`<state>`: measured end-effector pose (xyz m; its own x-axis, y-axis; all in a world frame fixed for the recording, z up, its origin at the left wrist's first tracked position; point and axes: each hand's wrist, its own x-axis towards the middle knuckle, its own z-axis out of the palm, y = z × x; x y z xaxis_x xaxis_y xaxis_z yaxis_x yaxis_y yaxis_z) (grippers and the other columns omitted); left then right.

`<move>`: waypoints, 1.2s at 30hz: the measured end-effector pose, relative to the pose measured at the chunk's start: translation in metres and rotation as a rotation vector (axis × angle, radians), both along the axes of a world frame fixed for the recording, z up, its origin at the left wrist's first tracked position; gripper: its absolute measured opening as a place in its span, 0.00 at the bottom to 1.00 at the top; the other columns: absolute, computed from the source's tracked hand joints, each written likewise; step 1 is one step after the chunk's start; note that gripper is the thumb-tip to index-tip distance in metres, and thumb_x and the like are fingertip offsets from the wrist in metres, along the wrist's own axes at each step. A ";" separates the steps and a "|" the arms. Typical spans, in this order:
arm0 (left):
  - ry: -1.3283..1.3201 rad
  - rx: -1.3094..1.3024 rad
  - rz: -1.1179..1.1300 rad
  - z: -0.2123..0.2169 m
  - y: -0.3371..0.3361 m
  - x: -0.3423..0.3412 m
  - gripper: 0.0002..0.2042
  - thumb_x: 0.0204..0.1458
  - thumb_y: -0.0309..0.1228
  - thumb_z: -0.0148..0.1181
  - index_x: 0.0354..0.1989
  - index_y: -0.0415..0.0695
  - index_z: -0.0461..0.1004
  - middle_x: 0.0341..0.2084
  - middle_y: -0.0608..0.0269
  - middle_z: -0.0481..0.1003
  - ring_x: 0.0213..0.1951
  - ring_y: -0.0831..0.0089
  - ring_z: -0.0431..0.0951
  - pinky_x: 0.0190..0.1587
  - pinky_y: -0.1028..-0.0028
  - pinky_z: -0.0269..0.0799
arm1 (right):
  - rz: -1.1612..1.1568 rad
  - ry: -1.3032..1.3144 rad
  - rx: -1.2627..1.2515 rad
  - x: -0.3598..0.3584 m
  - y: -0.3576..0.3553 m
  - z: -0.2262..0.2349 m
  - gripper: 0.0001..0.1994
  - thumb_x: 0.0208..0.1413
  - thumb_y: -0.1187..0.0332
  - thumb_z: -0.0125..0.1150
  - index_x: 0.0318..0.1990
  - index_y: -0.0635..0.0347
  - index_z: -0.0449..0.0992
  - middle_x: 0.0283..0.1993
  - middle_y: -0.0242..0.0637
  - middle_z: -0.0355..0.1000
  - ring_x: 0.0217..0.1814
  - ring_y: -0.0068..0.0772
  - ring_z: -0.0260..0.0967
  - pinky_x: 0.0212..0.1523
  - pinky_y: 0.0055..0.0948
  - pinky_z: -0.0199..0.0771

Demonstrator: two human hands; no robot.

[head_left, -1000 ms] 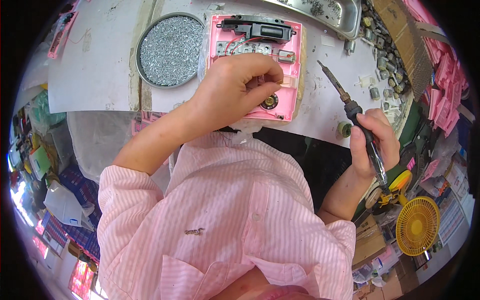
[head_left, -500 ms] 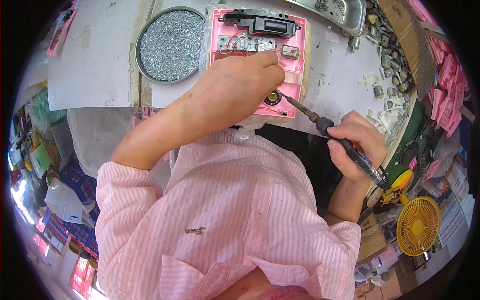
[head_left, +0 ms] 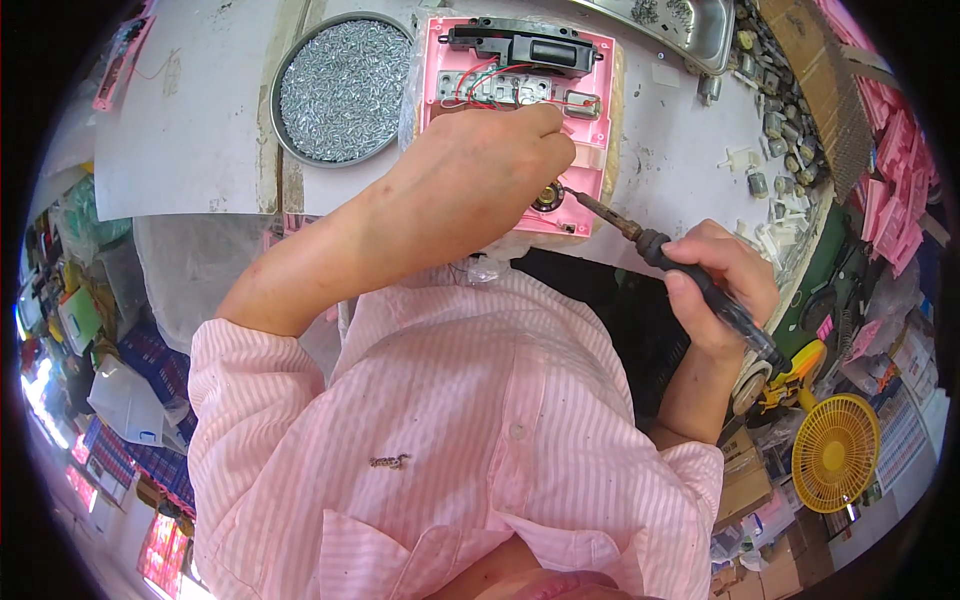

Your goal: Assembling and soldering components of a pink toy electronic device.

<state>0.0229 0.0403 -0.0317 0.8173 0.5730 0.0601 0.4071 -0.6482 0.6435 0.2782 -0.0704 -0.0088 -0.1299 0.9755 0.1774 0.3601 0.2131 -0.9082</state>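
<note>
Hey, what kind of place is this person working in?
Most likely a small electronics assembly workshop. The right hand holds a soldering iron to a pink casing with wires, a round tray of screws sits beside it, and stacks of pink parts line the bench.

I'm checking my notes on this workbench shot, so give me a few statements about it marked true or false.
1. The right hand grips a soldering iron. True.
2. The iron's tip points at the round tray of small metal parts. False: it points at the pink casing.
3. The left hand rests over the pink casing. True.
4. The yellow fan stands on the white tabletop. False: it sits low at the person's right, off the table.
</note>
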 end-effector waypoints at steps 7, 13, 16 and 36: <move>-0.002 0.002 -0.030 0.004 0.005 -0.001 0.04 0.52 0.25 0.62 0.35 0.42 0.76 0.32 0.60 0.72 0.32 0.57 0.77 0.33 0.62 0.73 | -0.036 0.071 0.047 0.010 -0.005 0.003 0.10 0.45 0.75 0.69 0.36 0.69 0.80 0.22 0.37 0.71 0.21 0.27 0.64 0.23 0.25 0.57; 0.014 0.051 -0.061 0.003 -0.001 -0.004 0.08 0.48 0.25 0.64 0.38 0.43 0.78 0.34 0.63 0.73 0.34 0.61 0.78 0.33 0.64 0.74 | -0.018 0.092 0.076 0.011 -0.003 0.005 0.10 0.45 0.75 0.69 0.36 0.69 0.80 0.22 0.36 0.70 0.20 0.27 0.63 0.23 0.24 0.56; 0.021 0.095 -0.094 0.004 -0.002 -0.005 0.09 0.47 0.24 0.65 0.38 0.43 0.78 0.35 0.64 0.73 0.34 0.63 0.78 0.33 0.65 0.74 | 0.026 0.065 0.073 0.010 -0.002 0.004 0.11 0.44 0.75 0.69 0.36 0.69 0.80 0.22 0.35 0.70 0.20 0.27 0.63 0.22 0.25 0.56; 0.064 0.230 -0.140 0.004 -0.006 -0.003 0.10 0.43 0.25 0.60 0.36 0.44 0.76 0.33 0.66 0.72 0.35 0.67 0.78 0.32 0.68 0.76 | -0.077 0.130 -0.024 0.015 -0.012 0.005 0.10 0.47 0.74 0.70 0.37 0.68 0.80 0.24 0.35 0.71 0.23 0.24 0.65 0.24 0.25 0.58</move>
<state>0.0197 0.0345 -0.0274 0.8939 0.4316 0.1215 0.3383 -0.8270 0.4491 0.2932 -0.0822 -0.0039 -0.0322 0.9859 0.1642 0.2539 0.1670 -0.9527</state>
